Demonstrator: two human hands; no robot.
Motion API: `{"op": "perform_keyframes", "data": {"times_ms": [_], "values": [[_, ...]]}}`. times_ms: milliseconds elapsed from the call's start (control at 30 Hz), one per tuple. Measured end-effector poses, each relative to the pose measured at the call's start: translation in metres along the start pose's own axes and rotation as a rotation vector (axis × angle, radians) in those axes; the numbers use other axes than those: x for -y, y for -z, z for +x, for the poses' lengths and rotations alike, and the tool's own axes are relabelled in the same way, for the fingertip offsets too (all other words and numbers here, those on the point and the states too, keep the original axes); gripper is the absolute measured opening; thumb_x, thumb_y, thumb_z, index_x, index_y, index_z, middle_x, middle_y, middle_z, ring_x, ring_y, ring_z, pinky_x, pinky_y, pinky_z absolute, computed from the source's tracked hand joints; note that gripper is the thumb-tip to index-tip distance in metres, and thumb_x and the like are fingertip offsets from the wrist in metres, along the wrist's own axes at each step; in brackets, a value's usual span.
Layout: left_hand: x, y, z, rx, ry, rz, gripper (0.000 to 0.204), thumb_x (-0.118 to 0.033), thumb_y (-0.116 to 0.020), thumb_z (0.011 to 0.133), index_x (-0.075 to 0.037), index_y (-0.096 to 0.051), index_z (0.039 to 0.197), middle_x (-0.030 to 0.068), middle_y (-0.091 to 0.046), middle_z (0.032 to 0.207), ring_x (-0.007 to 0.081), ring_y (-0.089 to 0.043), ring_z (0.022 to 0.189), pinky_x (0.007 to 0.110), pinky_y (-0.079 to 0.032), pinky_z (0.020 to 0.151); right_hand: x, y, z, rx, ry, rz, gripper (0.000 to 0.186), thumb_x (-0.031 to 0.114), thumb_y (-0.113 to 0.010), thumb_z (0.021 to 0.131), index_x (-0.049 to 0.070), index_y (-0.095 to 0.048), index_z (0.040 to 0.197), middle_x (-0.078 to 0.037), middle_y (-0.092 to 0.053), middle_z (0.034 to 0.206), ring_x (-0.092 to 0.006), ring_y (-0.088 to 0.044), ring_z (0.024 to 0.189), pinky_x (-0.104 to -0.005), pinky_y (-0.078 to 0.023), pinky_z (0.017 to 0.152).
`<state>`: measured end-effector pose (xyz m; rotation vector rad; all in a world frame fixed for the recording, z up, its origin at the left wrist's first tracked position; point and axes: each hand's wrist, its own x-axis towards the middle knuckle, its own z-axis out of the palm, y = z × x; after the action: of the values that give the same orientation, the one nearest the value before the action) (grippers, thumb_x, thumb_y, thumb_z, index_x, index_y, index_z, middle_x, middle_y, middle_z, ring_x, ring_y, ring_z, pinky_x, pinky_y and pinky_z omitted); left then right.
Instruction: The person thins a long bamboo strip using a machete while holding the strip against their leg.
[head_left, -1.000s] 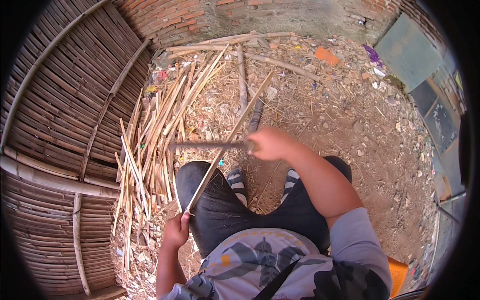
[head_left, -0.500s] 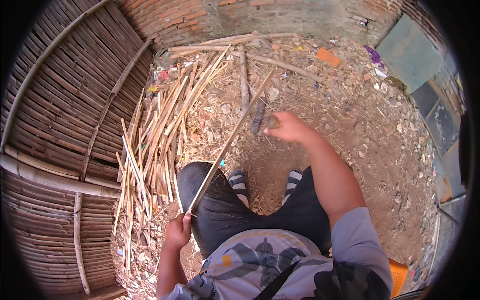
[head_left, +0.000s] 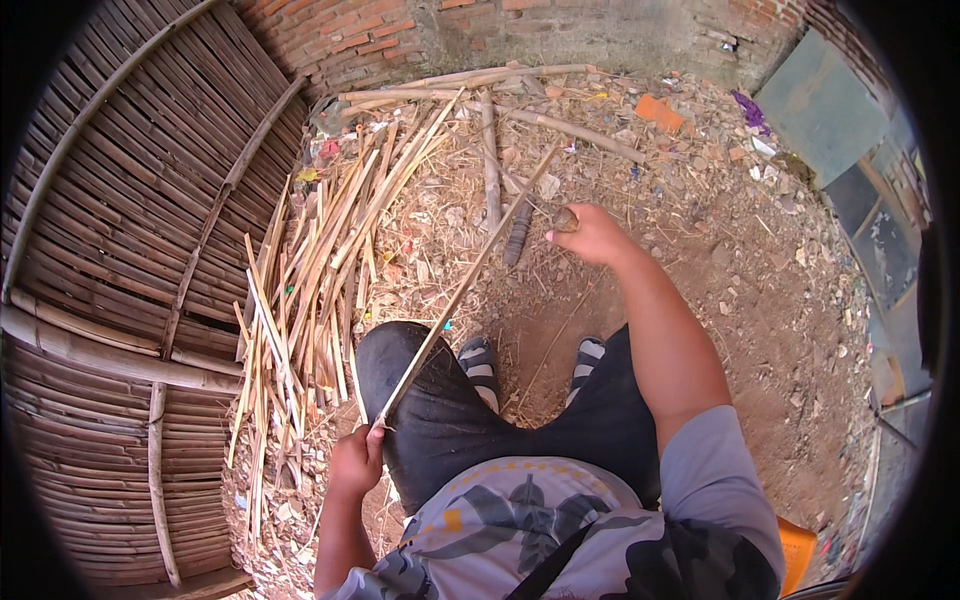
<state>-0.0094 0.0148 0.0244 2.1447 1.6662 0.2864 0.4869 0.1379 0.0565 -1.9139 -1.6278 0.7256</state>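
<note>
My left hand (head_left: pixel 356 462) is closed around the lower end of a long bamboo strip (head_left: pixel 452 303), beside my left knee. The strip slants across my left thigh, its far end up and to the right. My right hand (head_left: pixel 596 238) grips the rounded brown handle of a knife (head_left: pixel 566 219). Its thin blade, seen nearly edge-on, points left toward the strip's upper part; I cannot tell whether they touch. Under that crossing, a dark ribbed rod-like piece (head_left: pixel 518 233) lies on the ground.
A heap of split bamboo strips (head_left: pixel 340 250) lies to the left, next to a bamboo-slat wall (head_left: pixel 130 200). Bamboo poles (head_left: pixel 575 133) rest near the brick wall (head_left: pixel 600 35). Grey panels (head_left: pixel 820 105) lean at the right. An orange piece (head_left: pixel 658 112) lies on the littered dirt.
My right hand has shifted slightly right and toward the far side with the knife, whose blade now shows more clearly. The strip's far end has moved slightly right; my left hand stays put.
</note>
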Motion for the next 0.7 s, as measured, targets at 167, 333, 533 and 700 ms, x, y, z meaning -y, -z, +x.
{"op": "perform_keyframes", "data": {"times_ms": [167, 333, 533, 700], "values": [[0.008, -0.003, -0.002, 0.023, 0.022, -0.071, 0.054, -0.045, -0.045, 0.107, 0.002, -0.060, 0.085, 0.0263, -0.061, 0.070, 0.0484, -0.061, 0.069, 0.049, -0.047, 0.063, 0.037, -0.021, -0.019, 0.149, 0.096, -0.056, 0.032, 0.029, -0.075, 0.087, 0.005, -0.071, 0.107, -0.016, -0.072, 0.092, -0.0304, -0.071, 0.090, -0.0410, -0.056, 0.083], [0.001, 0.004, -0.003, 0.024, -0.015, -0.070, 0.054, -0.043, -0.043, 0.108, 0.002, -0.059, 0.083, 0.0259, -0.059, 0.068, 0.0484, -0.060, 0.067, 0.049, -0.046, 0.061, 0.072, -0.050, -0.039, 0.393, 0.464, -0.383, 0.031, 0.031, -0.074, 0.086, 0.007, -0.072, 0.105, -0.017, -0.072, 0.091, -0.0328, -0.071, 0.086, -0.0442, -0.056, 0.079], [0.003, -0.003, 0.000, 0.007, -0.003, -0.004, 0.056, -0.045, -0.041, 0.108, 0.002, -0.059, 0.083, 0.0258, -0.059, 0.068, 0.0480, -0.060, 0.067, 0.050, -0.046, 0.062, 0.023, -0.023, -0.005, 0.232, 0.190, -0.118, 0.029, 0.028, -0.074, 0.087, 0.005, -0.071, 0.104, -0.012, -0.073, 0.089, -0.0264, -0.071, 0.084, -0.0471, -0.056, 0.077], [0.008, -0.001, 0.002, 0.035, 0.008, -0.066, 0.058, -0.047, -0.041, 0.108, 0.002, -0.061, 0.085, 0.0251, -0.060, 0.068, 0.0457, -0.061, 0.066, 0.050, -0.046, 0.063, 0.008, -0.007, -0.005, 0.092, -0.010, 0.015, 0.032, 0.030, -0.075, 0.086, 0.004, -0.070, 0.103, -0.013, -0.072, 0.090, -0.0285, -0.071, 0.086, -0.0467, -0.056, 0.079]]}}
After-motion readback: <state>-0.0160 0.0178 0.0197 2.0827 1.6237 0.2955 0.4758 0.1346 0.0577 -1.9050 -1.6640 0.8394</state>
